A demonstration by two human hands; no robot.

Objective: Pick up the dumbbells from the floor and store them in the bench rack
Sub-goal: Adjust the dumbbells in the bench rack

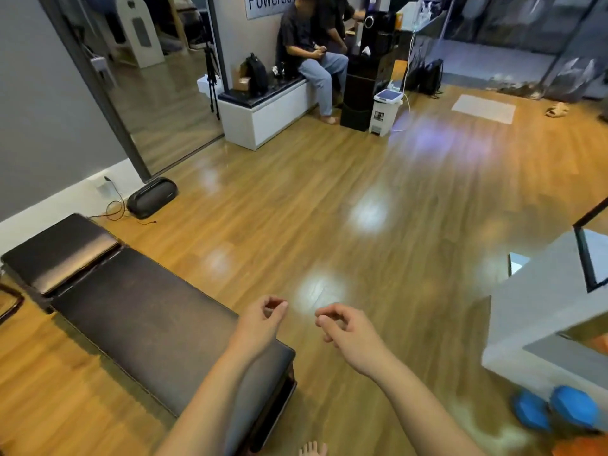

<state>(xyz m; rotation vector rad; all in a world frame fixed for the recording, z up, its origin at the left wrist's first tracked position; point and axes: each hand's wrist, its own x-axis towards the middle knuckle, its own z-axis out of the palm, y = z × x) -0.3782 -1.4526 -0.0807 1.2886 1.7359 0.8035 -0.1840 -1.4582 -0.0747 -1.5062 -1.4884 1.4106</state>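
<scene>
Two blue dumbbell heads (556,410) rest on the wooden floor at the lower right, beside a grey block. A long black padded bench (131,311) runs from the left toward the bottom centre; its rack is hidden below the pad. My left hand (263,320) hovers over the bench's near end, fingers loosely curled, holding nothing. My right hand (348,334) hangs over bare floor just right of it, fingers also curled and empty. Both hands are well left of the dumbbells.
A grey block structure (539,311) stands at the right. A black speaker (152,197) with cables lies by the left wall. Far back, people sit on a white storage bench (263,116) next to a small white bin (385,111). My bare toes (312,449) show at the bottom.
</scene>
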